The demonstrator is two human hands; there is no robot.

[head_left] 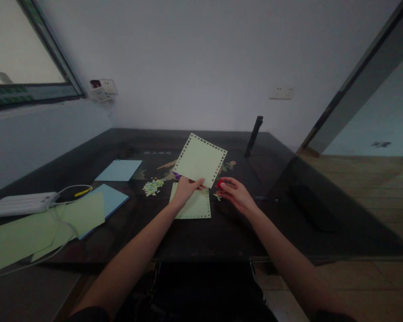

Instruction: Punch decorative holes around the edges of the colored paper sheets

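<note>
Left hand [185, 188] pinching lower edge of punched green sheet [200, 160], held tilted above table [221, 232]. Right hand [234, 192] curled over red punch [219, 183] just right of sheet. Second punched sheet [193, 205] flat beneath. Confetti [152, 186] to left; blue paper [118, 170] beyond.

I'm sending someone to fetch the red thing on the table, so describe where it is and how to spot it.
On the dark table, look right of the lifted green sheet with punched edges. The right hand rests on a small red tool, beside a few paper scraps. It is the only red thing there; its neighbours are pale green or blue.
</note>
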